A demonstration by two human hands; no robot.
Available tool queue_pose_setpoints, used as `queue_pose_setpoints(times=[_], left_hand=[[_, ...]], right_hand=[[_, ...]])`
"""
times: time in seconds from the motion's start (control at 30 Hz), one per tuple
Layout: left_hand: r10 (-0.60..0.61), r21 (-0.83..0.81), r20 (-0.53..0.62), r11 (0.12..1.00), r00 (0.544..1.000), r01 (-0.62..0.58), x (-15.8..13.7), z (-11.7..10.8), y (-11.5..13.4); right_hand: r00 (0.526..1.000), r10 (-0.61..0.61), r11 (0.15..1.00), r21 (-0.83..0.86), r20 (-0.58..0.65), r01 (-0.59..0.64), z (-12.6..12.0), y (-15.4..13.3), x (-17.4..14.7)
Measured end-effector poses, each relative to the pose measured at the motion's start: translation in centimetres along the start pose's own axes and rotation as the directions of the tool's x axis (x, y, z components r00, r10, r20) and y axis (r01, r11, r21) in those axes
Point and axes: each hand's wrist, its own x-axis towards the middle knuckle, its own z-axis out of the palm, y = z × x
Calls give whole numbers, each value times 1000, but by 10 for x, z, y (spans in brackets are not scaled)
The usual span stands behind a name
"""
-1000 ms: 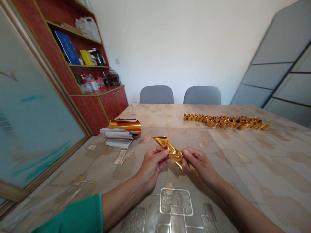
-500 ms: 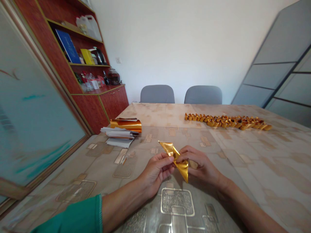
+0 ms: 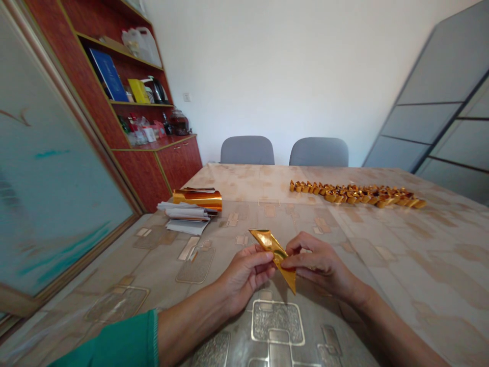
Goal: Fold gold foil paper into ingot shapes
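A piece of shiny gold foil paper (image 3: pixel 275 255), folded into a slanted shape with pointed ends, is held above the table. My left hand (image 3: pixel 247 275) pinches it near its middle, thumb on top and fingers behind. My right hand (image 3: pixel 324 265) is at its lower right side, the fingertips pressed on the foil near a fold. One point reaches up to the left and the other down to the right, over the patterned tablecloth (image 3: pixel 277 321).
At the left lie a stack of paper sheets (image 3: pixel 187 216) and a curled gold sheet (image 3: pixel 198 199). Rows of folded gold foil pieces (image 3: pixel 355 194) stand at the far right. Two grey chairs (image 3: pixel 247 150) are behind the table, with a red shelf cabinet (image 3: pixel 160 168) at the left.
The lower right part of the folded foil now lies flatter and narrower. My right fingers have shifted from gripping around it to pressing along its edge.
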Motion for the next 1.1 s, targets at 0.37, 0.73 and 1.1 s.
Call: queue_pose_setpoints(times=[0.37, 0.73, 1.1], left_hand=[[116, 92, 22, 989, 993, -117, 4, -2, 2], [147, 83, -22, 986, 989, -144, 3, 0, 3], [151, 115, -1, 982, 988, -150, 2, -1, 3]], right_hand=[[998, 64, 997, 34, 6, -64, -1, 4, -2], [996, 84, 996, 39, -22, -84, -4, 5, -2], [991, 133, 986, 103, 14, -134, -1, 6, -1]])
